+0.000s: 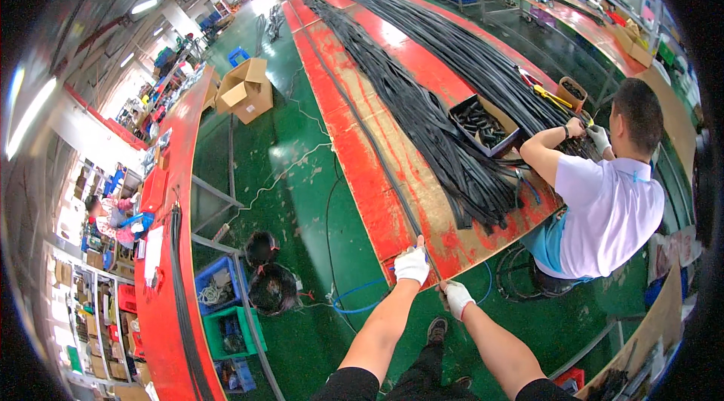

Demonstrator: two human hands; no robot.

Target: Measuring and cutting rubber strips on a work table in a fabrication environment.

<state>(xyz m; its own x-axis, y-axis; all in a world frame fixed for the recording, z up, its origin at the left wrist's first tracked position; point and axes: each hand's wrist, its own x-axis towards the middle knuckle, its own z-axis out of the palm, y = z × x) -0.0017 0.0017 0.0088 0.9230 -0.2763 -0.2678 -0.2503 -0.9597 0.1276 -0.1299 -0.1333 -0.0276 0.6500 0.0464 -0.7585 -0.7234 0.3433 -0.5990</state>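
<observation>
A long black tube runs down the left side of the red worktable to its near edge. My left hand, in a white glove, is closed around the tube's near end, over the table corner. My right hand, also gloved, sits just off the table edge, lower and to the right. Its fingers pinch together near the edge; what they hold is too small to make out. A thin blue hose curves beside my hands.
Bundles of black tubes cover the table's middle, beside a box of black parts. A co-worker sits at the right, hands at the table. Left are a red bench, crates, dark buckets and a cardboard box.
</observation>
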